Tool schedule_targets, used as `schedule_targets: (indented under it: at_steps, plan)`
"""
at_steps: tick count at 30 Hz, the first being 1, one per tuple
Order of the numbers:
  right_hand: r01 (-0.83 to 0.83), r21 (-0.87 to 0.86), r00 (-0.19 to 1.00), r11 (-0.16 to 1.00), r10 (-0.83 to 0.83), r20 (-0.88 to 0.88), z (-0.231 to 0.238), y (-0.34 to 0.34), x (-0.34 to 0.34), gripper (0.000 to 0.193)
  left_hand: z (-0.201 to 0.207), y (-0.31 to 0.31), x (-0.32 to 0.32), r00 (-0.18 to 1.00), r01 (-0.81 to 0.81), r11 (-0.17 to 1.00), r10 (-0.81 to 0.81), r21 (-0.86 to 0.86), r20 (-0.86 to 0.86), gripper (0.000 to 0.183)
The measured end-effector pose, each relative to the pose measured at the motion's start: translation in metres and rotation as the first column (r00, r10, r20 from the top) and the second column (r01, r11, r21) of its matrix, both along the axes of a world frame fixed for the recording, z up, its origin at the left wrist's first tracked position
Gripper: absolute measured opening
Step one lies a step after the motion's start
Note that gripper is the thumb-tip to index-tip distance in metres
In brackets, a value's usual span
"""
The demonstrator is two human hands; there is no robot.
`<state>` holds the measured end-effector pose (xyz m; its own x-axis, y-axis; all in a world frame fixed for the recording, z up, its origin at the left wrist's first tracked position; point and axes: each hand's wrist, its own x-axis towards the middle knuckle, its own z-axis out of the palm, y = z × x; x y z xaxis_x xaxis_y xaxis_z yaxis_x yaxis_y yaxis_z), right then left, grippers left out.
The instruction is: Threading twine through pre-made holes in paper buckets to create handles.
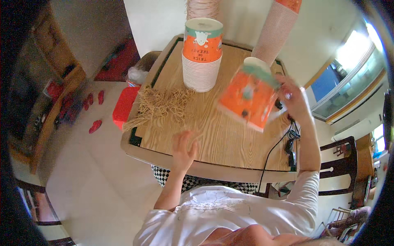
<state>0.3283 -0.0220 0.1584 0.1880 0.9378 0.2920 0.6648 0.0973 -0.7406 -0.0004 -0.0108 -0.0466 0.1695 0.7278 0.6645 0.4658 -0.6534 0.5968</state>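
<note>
My right hand (294, 101) holds an orange paper bucket (249, 96) with a teal rim band, tilted above the right half of the wooden table (221, 139); the bucket is motion-blurred. My left hand (183, 149) hovers over the table near its front edge, fingers apart, holding nothing I can make out. A heap of tan strings or rubber bands (160, 104) lies on the table's left side, just beyond my left hand. A stack of matching orange buckets (202, 55) stands upright at the back middle of the table.
Two taller stacks of buckets (277, 28) rise at the table's back. A black cable (275, 147) runs over the right edge. A red stool (124, 105) sits on the floor to the left, a dark chair (338, 164) to the right.
</note>
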Motion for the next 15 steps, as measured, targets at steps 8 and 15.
schedule_targets:
  at_steps: [8, 15]
  plan:
    - [-0.018, 0.631, 0.767, 0.775, -0.394, 0.506, 0.023, 0.063, 0.059, 0.033, -0.065, 0.004, 0.012, 0.999, -0.014, 0.988, 0.008, -0.157, -0.039, 0.019]
    - [0.065, 0.534, 0.697, 0.843, -0.422, 0.58, -0.041, 0.101, 0.076, 0.036, -0.067, 0.005, 0.011, 0.999, -0.024, 0.986, 0.019, -0.163, -0.035, 0.014]
